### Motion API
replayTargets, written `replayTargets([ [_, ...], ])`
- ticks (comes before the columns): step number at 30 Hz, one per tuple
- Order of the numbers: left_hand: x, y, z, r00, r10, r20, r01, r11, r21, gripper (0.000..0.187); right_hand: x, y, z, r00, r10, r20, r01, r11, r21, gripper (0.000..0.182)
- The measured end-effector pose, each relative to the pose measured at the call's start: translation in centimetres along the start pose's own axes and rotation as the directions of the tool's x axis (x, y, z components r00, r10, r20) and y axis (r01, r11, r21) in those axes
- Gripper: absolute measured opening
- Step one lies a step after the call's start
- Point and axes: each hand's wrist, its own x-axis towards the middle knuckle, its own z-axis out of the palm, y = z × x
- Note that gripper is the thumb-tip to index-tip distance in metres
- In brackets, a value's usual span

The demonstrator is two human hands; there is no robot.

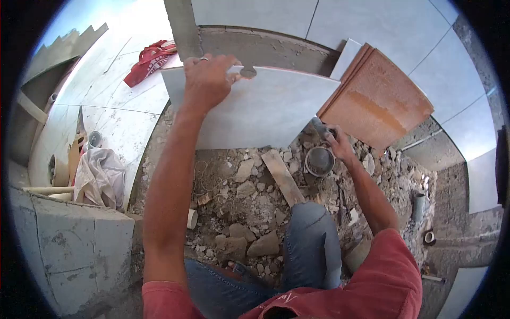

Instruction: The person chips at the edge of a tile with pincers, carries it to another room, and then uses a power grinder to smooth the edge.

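Note:
My left hand (pixel 209 82) grips the top edge of a pale wall tile (pixel 255 111), fingers curled over it beside a rounded notch. The tile stands tilted above the rubble, near an untiled strip of wall. To its right, my right hand (pixel 340 144) is closed around a grey, elongated tool (pixel 322 129), its tip close to the tile's lower right edge. The tool's exact kind is not clear. Just under that hand sits a small round grey container (pixel 319 161). Several tiles with reddish-brown backs (pixel 377 95) lean against the wall at the right.
Broken rubble (pixel 249 212) covers the ground, with a wooden board (pixel 283 175) lying across it near my knee. At left are a red cloth (pixel 151 61), a whitish sack (pixel 99 178) and a tiled block (pixel 79 244). A grey pipe (pixel 419 207) sticks up at right.

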Motion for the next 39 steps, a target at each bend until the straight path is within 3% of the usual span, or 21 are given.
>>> replayTargets([
  [4, 0.2, 0.0, -0.5, 0.998, -0.044, 0.042, 0.045, 0.999, -0.024, 0.021, 3.6, 5.3, -1.3, 0.988, -0.119, -0.097, 0.12, 0.993, -0.001, 0.017],
  [5, 0.3, 0.0, -0.5, 0.997, -0.044, 0.069, 0.047, 0.998, -0.038, 0.024, 4.5, 3.6, -1.9, 0.987, -0.128, -0.098, 0.128, 0.992, -0.001, 0.017],
  [7, 0.1, 0.0, -0.7, 0.994, -0.053, 0.097, 0.058, 0.997, -0.051, 0.028, 5.9, -1.9, -3.8, 0.956, -0.285, -0.076, 0.242, 0.905, -0.35, 0.017],
  [8, 0.0, 0.1, -0.7, 0.995, -0.044, 0.095, 0.049, 0.998, -0.051, 0.029, 7.4, -0.4, -3.5, 0.956, -0.284, -0.075, 0.242, 0.906, -0.348, 0.017],
  [10, 0.0, 0.1, -0.8, 0.995, -0.037, 0.091, 0.041, 0.998, -0.045, 0.029, 12.5, 3.8, -2.8, 0.998, -0.043, -0.054, 0.038, 0.995, -0.091, 0.016],
  [12, -0.1, 0.2, -0.8, 0.995, -0.04, 0.096, 0.046, 0.997, -0.061, 0.03, 14.6, 0.6, -4.8, 0.989, -0.1, -0.111, 0.087, 0.989, -0.116, 0.016],
  [16, -0.4, 0.6, -1.3, 0.995, -0.041, 0.086, 0.043, 0.999, -0.021, 0.031, 17.7, -6.3, -9.9, 0.976, -0.176, 0.13, 0.162, 0.981, 0.112, 0.028],
  [18, -0.3, 0.8, -1.6, 0.99, -0.057, 0.131, 0.061, 0.998, -0.028, 0.032, 19.7, -8.7, -12.2, 0.958, -0.283, 0.036, 0.284, 0.933, -0.223, 0.035],
  [21, -0.4, 0.9, -1.4, 0.989, -0.068, 0.132, 0.071, 0.997, -0.019, 0.034, 20.6, -14.5, -13.3, 0.936, -0.346, -0.058, 0.33, 0.925, -0.186, 0.04],
  [23, -0.3, 1.1, -1.5, 0.988, -0.09, 0.127, 0.092, 0.996, -0.01, 0.028, 21.0, -17.8, -12.4, 0.815, -0.578, -0.045, 0.558, 0.803, -0.21, 0.046],
  [24, -0.4, 1.2, -1.6, 0.986, -0.111, 0.121, 0.112, 0.994, -0.002, 0.022, 21.1, -19.1, -11.2, 0.815, -0.578, -0.044, 0.558, 0.803, -0.209, 0.046],
  [26, -0.6, 1.1, -1.7, 0.989, -0.092, 0.117, 0.095, 0.995, -0.014, 0.028, 21.2, -21.6, -8.6, 0.717, -0.677, 0.169, 0.697, 0.692, -0.185, 0.044],
  [30, -0.7, 1.0, -1.8, 0.985, -0.093, 0.148, 0.099, 0.994, -0.039, 0.036, 21.9, -24.2, -4.3, 0.632, -0.689, 0.356, 0.766, 0.626, -0.147, 0.042],
  [32, -0.9, 0.6, -1.2, 0.993, -0.067, 0.096, 0.071, 0.997, -0.033, 0.036, 22.1, -24.5, -2.0, 0.551, -0.703, 0.45, 0.735, 0.664, 0.139, 0.037],
  [33, -0.9, 0.6, -1.1, 0.998, -0.037, 0.041, 0.038, 0.999, -0.027, 0.037, 21.5, -25.4, -1.5, 0.548, -0.703, 0.453, 0.736, 0.663, 0.139, 0.037],
  [35, -0.8, 0.5, -1.1, 0.995, -0.065, 0.075, 0.066, 0.998, -0.004, 0.038, 20.2, -26.8, -0.9, 0.591, -0.572, 0.569, 0.711, 0.703, -0.032, 0.035],
  [37, -0.8, 0.6, -1.1, 0.99, -0.091, 0.111, 0.09, 0.996, 0.016, 0.039, 19.8, -27.6, -1.3, 0.596, -0.562, 0.573, 0.67, 0.742, 0.03, 0.033],
  [39, -0.9, 0.5, -1.0, 0.996, -0.074, 0.045, 0.073, 0.997, 0.016, 0.039, 20.0, -27.4, -1.2, 0.602, -0.551, 0.578, 0.625, 0.776, 0.088, 0.031],
])
